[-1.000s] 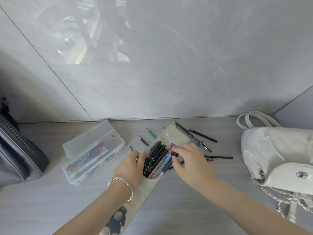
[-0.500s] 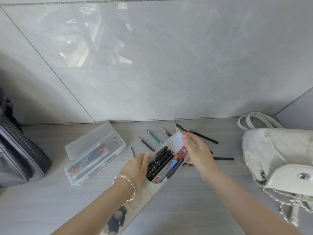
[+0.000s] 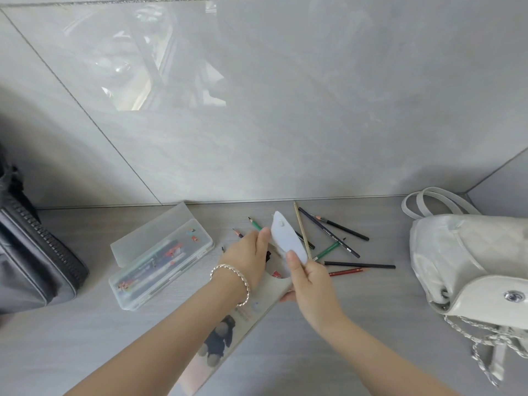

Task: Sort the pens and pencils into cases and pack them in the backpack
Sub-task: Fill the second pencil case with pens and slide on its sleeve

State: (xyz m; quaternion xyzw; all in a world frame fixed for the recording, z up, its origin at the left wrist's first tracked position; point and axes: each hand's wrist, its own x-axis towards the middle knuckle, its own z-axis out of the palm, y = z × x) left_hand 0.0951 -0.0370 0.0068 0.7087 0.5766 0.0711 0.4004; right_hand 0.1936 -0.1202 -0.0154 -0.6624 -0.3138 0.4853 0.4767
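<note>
So from my head cam I'm looking down at the grey desk (image 3: 343,324) with a long soft pen pouch (image 3: 251,307) lying diagonally in front of me, printed with a dark bear at the near end. My right hand (image 3: 310,277) has the pouch's white flap (image 3: 285,238) pinched between thumb and fingers, lifted up off the opening, with the snap button showing near the flap's tip. My left hand (image 3: 248,258) is curled around the pouch's left edge near the opening, fingers closed on it, bracelet (image 3: 233,277) on that wrist. I can only just spot a bit of black and red peeking out of the opening between my hands.

Loose pencils (image 3: 340,244) are scattered on the desk just behind and to the right of the pouch: a couple of black ones, green ones, a red one and a pale wooden one crossing over the rest.

The clear plastic case (image 3: 160,261) sits off to the left, lid open, with pens inside. White backpack (image 3: 471,258) is well over on the right with its straps against the wall, and there's a dark bag (image 3: 34,261) at the far left edge.
</note>
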